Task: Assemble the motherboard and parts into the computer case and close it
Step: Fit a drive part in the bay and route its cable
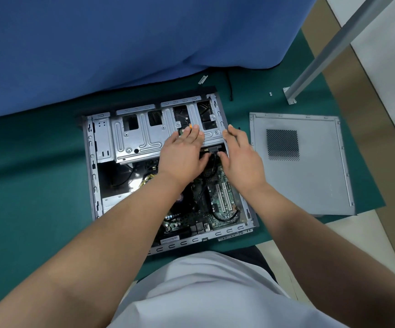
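Note:
An open grey computer case (92, 176) lies flat on the green mat. The green motherboard (217, 197) sits inside it, with black cables looped over it. A metal drive cage (137, 138) spans the case's far half. My left hand (184, 152) lies flat on the cage's right part, fingers straight and the thumb down by a black connector (214, 150). My right hand (241, 155) rests on the case's right wall, fingers straight, its thumb touching the same connector. The grey side panel (310, 176) with a perforated vent lies apart, to the right of the case.
A blue cloth (120, 43) hangs along the far edge of the green mat (26, 185). A metal post (321, 55) with a foot plate stands at the back right, with small screws (271, 93) beside it. A small metal strip (203, 79) lies behind the case.

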